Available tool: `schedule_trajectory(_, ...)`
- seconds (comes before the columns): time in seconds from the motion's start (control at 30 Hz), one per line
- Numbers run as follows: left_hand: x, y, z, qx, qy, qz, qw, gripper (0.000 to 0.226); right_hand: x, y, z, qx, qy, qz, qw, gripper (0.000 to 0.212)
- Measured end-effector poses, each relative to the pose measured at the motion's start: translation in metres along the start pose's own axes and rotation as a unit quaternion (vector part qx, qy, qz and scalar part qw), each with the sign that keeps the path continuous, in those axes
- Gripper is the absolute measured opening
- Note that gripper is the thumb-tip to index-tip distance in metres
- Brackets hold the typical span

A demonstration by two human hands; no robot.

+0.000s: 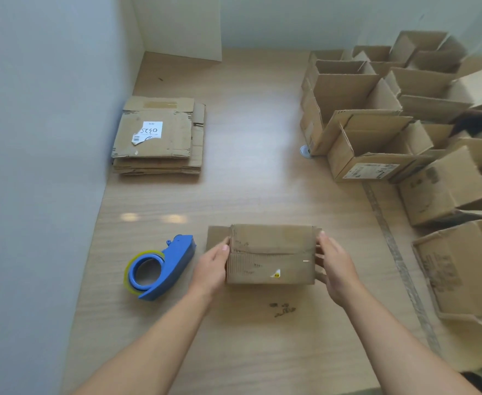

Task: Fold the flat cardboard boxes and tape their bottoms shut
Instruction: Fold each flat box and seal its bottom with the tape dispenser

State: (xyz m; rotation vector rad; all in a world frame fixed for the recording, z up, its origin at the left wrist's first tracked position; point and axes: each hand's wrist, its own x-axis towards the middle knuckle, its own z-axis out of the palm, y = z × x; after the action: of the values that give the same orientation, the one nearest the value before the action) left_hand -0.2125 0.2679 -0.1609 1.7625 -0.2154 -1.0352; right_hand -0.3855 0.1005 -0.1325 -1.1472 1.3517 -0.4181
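A small cardboard box [271, 253] stands on the wooden floor in front of me, its two flaps folded in and meeting along a seam across the middle. My left hand [212, 265] holds its left side, thumb on top. My right hand [333, 262] grips its right side, fingers wrapped round the edge. A blue tape dispenser [160, 267] with a roll of clear tape lies on the floor just left of the box. A stack of flat cardboard boxes [158, 136] with a white label on top lies by the left wall.
Several folded open boxes [376, 124] crowd the right side from the back to the near corner. A small round object [305, 151] lies beside them. A white board [177, 27] leans in the back corner. A blue-grey wall [40, 166] runs along the left.
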Motion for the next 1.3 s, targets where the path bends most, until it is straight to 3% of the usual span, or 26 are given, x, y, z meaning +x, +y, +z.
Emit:
schedule_trajectory(0.13,-0.007,0.026,-0.007,-0.062,-0.059,0.06,0.994,0.034,-0.005,-0.02,-0.013,0.096,-0.008,0.022,0.995,0.048)
schedule_trajectory(0.23,-0.014,0.046,-0.01,-0.05,-0.096,0.123,0.986,0.055,-0.007,-0.03,-0.016,0.107,0.002,-0.01,0.994,0.042)
schedule_trajectory(0.4,-0.018,0.044,-0.015,0.072,-0.11,0.17,0.977,0.064,-0.017,-0.017,-0.021,0.074,0.012,-0.126,0.989,0.022)
schedule_trajectory(0.53,-0.022,0.026,-0.023,0.098,-0.118,0.139,0.978,0.058,-0.028,0.011,-0.026,0.001,-0.001,-0.082,0.997,0.013)
schedule_trajectory(0.63,-0.021,0.018,-0.029,0.161,-0.049,0.149,0.974,0.051,-0.033,0.026,-0.028,-0.06,0.01,-0.051,0.997,0.026)
schedule_trajectory(0.7,-0.02,0.019,-0.032,0.232,0.029,0.228,0.945,0.053,-0.036,0.026,-0.032,-0.129,0.049,-0.083,0.987,0.042)
schedule_trajectory(0.8,-0.02,0.034,-0.028,0.348,0.062,0.423,0.834,0.048,-0.03,0.007,-0.04,-0.283,0.091,-0.22,0.929,0.056)
schedule_trajectory(0.87,-0.018,0.039,-0.019,0.453,0.048,0.488,0.745,0.048,-0.017,-0.012,-0.038,-0.399,0.032,-0.313,0.861,0.059)
schedule_trajectory(0.93,-0.013,0.039,-0.01,0.558,0.025,0.467,0.686,0.056,-0.004,-0.029,-0.029,-0.496,-0.043,-0.323,0.805,0.06)
schedule_trajectory(1.03,-0.007,0.028,-0.003,0.622,0.011,0.43,0.654,0.053,0.009,-0.047,-0.016,-0.618,-0.107,-0.256,0.736,0.061)
schedule_trajectory(1.1,-0.006,0.021,-0.002,0.622,0.019,0.438,0.649,0.046,0.015,-0.054,-0.012,-0.648,-0.125,-0.232,0.714,0.06)
schedule_trajectory(1.2,-0.009,0.014,-0.004,0.603,0.018,0.458,0.653,0.04,0.02,-0.056,-0.012,-0.65,-0.15,-0.214,0.714,0.06)
schedule_trajectory(1.3,-0.01,0.014,-0.009,0.581,0.01,0.474,0.662,0.041,0.022,-0.057,-0.019,-0.615,-0.172,-0.2,0.743,0.066)
